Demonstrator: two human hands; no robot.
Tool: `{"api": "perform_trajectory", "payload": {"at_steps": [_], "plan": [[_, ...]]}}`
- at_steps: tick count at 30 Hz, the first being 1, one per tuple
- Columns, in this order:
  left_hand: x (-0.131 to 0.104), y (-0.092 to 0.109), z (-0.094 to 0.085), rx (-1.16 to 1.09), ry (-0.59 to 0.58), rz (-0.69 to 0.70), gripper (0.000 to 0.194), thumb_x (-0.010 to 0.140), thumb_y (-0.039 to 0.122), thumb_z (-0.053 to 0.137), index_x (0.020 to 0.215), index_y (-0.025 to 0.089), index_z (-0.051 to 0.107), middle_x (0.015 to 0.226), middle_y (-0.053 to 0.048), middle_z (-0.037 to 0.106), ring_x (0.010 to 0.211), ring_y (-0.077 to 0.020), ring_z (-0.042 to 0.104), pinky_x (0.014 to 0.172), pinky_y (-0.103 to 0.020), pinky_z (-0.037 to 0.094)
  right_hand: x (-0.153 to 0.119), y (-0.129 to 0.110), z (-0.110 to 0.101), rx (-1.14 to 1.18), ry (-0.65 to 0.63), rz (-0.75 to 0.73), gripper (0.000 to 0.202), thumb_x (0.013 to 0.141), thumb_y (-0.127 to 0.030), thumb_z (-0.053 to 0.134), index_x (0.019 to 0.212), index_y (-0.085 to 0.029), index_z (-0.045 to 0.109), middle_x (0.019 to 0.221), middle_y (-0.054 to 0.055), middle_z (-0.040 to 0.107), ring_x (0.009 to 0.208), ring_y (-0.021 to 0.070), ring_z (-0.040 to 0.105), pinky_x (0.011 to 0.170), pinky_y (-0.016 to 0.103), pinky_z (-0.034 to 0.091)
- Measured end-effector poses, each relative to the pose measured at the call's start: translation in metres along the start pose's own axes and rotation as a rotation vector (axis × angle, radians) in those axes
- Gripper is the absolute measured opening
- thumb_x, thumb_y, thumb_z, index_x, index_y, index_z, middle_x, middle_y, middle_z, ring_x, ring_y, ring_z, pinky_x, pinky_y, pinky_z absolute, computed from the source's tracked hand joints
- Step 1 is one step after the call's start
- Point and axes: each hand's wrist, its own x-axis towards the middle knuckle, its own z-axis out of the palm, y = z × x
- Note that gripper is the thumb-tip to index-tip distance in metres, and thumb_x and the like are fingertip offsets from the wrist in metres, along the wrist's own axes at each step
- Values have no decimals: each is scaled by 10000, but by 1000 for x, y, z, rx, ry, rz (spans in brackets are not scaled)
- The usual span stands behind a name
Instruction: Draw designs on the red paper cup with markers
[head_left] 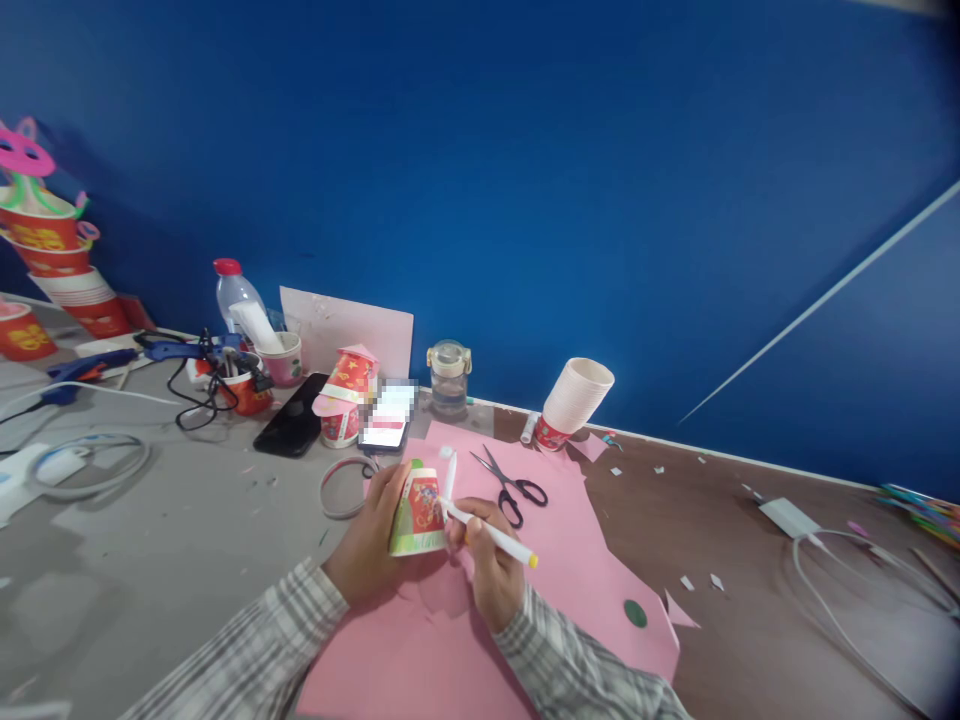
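Your left hand (369,545) grips the printed paper cup (421,515), right hand (491,570) the yellow-ended marker (506,543); stroke lightly, scissors (511,486) just beyond right.

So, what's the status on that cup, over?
Left fingers around paper cup. Right fingers holding white marker, pointed at cup. Open scissors lying nearby on pink paper.

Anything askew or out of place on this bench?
Yes, a little. Small white scraps lie scattered over the brown tabletop, looking like uncleared litter. The scissors lie with blades slightly apart near the right hand, possibly a snag. No obvious spill.
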Motion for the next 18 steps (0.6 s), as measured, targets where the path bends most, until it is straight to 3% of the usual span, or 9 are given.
{"api": "perform_trajectory", "payload": {"at_steps": [8,18], "plan": [[-2,-9,2,42,2,66,1002,543,470,753,1309,220,158,1230,-126,354,1121,-304,407,947,-479,406,-3,-9,1,-64,-27,-7,270,806,-364,502,773,-165,682,452,-22,523,343,135,434,331,214,366],[-2,-7,1,33,5,71,995,545,448,758,1309,234,158,1225,-128,367,1117,-316,410,934,-498,412,-5,-5,0,1,-78,-1,268,804,-370,508,802,-169,685,478,-12,534,381,149,449,376,240,385]]}}
